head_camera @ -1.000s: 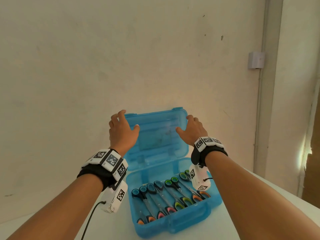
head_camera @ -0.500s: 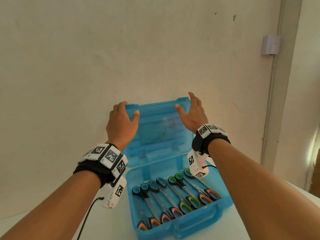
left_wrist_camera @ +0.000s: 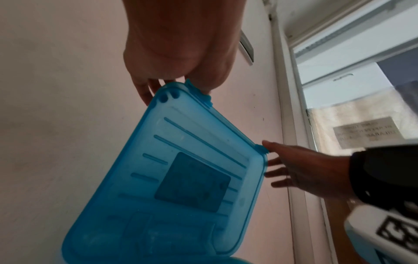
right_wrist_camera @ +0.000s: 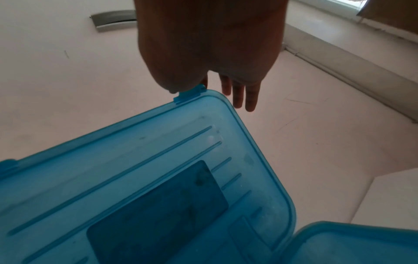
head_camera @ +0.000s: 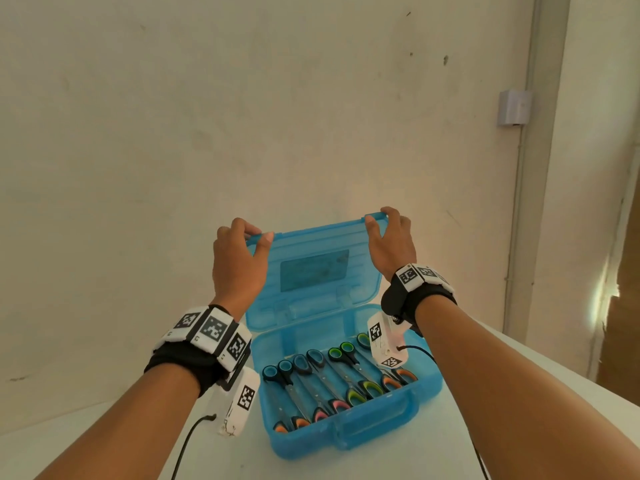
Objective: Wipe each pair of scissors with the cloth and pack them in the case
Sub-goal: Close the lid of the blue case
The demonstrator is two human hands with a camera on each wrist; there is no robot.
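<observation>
The blue case (head_camera: 346, 410) sat open on the white table (head_camera: 519, 393), close to the wall (head_camera: 242, 116). Scissors (head_camera: 322, 382) lay side by side in its bottom half, so the packing looked done. The step in hand seemed to be shutting it.

The left hand (head_camera: 235, 268) pinched the left top corner of the lid (head_camera: 311, 271), thumb in front and fingers curled over the edge. The right hand (head_camera: 389, 244) pinched the right top corner the same way, by a little clip. The lid stood up, leaning a bit back.

Next, I think both hands needed to bring the lid down evenly so it met the bottom half, then press the clips shut.

I could not see the cloth anywhere. The right wrist camera (head_camera: 384, 344) hid some of the scissors, so I could not count them. The fingertips behind the lid were hidden too.
</observation>
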